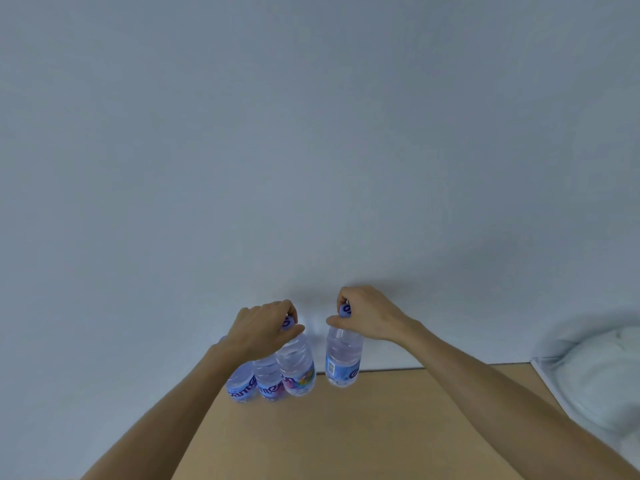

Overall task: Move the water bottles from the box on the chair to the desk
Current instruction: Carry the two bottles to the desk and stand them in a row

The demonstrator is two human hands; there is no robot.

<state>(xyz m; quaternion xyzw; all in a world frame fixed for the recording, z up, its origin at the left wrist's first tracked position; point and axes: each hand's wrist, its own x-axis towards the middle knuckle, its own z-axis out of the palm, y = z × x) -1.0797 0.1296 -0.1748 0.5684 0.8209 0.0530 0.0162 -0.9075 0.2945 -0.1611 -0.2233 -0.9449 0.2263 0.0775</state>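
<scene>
— Pale wooden desk (381,427), grey wall behind: how far along?

— Two clear plastic water bottles with blue labels (254,381) stand placed; box and chair out of view.

— And the grips?

— Left hand (263,327) pinches a third bottle's (298,365) cap, right hand (369,313) a fourth's (343,358), both at the desk's far edge.
</scene>
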